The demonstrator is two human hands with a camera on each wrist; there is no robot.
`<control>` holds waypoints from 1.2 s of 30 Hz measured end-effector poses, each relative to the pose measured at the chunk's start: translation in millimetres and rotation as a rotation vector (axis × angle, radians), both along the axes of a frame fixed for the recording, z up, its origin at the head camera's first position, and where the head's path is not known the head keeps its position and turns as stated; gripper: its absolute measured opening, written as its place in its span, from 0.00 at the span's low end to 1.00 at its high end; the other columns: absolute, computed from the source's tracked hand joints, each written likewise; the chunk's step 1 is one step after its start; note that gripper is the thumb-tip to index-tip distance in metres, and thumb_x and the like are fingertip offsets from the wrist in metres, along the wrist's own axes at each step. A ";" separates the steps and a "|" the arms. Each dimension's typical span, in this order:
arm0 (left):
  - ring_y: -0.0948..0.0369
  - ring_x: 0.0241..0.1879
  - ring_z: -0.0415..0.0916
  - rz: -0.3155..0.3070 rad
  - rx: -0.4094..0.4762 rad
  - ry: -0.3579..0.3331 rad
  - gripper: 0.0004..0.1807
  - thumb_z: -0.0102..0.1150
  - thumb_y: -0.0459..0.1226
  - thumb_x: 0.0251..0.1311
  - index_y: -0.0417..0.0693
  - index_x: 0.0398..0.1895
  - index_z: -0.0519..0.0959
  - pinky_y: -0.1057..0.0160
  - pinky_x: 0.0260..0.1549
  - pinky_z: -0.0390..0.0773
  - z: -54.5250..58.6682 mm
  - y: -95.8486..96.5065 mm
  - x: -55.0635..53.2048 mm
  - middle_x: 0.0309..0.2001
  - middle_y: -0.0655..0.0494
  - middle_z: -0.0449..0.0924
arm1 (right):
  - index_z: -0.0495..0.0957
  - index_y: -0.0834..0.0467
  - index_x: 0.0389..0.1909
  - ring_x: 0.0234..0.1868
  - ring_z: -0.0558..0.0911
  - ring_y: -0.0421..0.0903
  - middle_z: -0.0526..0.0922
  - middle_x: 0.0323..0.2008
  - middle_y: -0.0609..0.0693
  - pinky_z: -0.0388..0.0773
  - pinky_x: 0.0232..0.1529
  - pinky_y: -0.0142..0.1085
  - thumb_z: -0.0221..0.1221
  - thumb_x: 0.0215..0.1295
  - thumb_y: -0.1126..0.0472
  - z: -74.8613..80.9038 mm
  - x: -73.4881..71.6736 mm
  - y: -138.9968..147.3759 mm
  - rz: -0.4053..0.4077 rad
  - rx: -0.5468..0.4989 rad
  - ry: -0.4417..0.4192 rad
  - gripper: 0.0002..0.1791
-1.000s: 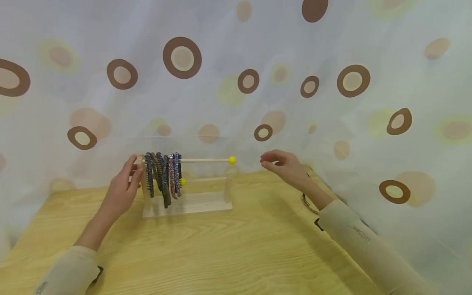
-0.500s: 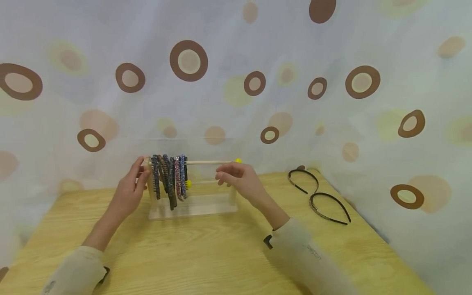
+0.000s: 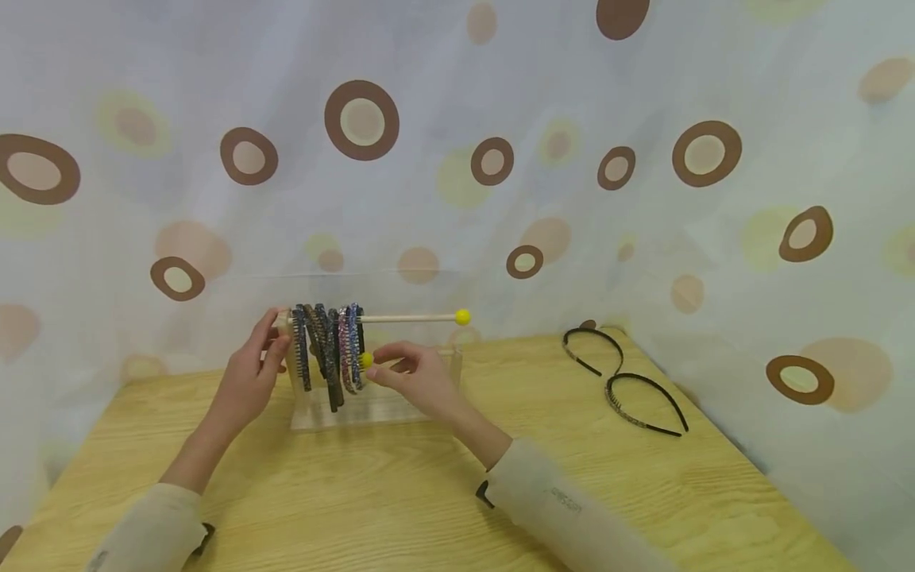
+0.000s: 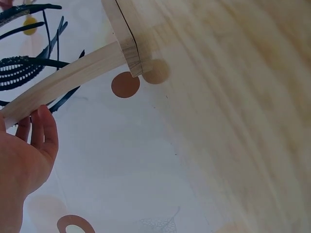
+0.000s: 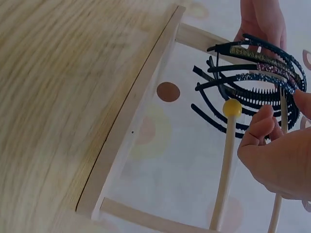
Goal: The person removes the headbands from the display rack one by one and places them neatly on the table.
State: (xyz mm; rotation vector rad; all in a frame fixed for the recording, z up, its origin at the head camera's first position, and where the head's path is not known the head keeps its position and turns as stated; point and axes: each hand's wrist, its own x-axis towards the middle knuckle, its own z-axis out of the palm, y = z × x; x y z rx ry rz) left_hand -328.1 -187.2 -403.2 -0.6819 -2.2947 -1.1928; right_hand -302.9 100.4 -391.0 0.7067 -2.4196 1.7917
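Observation:
Several glittery, toothed headbands [image 3: 332, 357] hang bunched at the left of the upper rod of a wooden stand [image 3: 314, 423]. Curled round the stand's left upright [image 4: 73, 73] is my left hand [image 3: 246, 381], its fingers behind the wood. My right hand [image 3: 422, 385] reaches in beside the rightmost headbands, close to the yellow ball [image 3: 366, 360] of the lower rod. In the right wrist view, a gap separates its thumb and fingers near the blue glitter headband [image 5: 267, 77]. Whether the fingertips touch it is unclear.
Two black headbands [image 3: 646, 403] lie on the wooden table [image 3: 400, 492] to the right. A second yellow ball [image 3: 463, 317] caps the right end of the upper rod. Behind the table hangs a circle-patterned curtain [image 3: 429, 199].
My right hand has moved left, from beyond the rod's right end to the hanging headbands, revealing the two headbands on the table. The left hand keeps its grip on the upright.

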 end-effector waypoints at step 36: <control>0.41 0.52 0.78 -0.024 0.018 -0.027 0.30 0.41 0.40 0.83 0.43 0.82 0.51 0.54 0.38 0.86 -1.0 -1.7 -2.4 0.60 0.32 0.73 | 0.84 0.59 0.40 0.35 0.86 0.43 0.87 0.34 0.46 0.84 0.38 0.36 0.69 0.67 0.59 -4.4 8.8 -12.2 -0.097 -0.024 0.048 0.07</control>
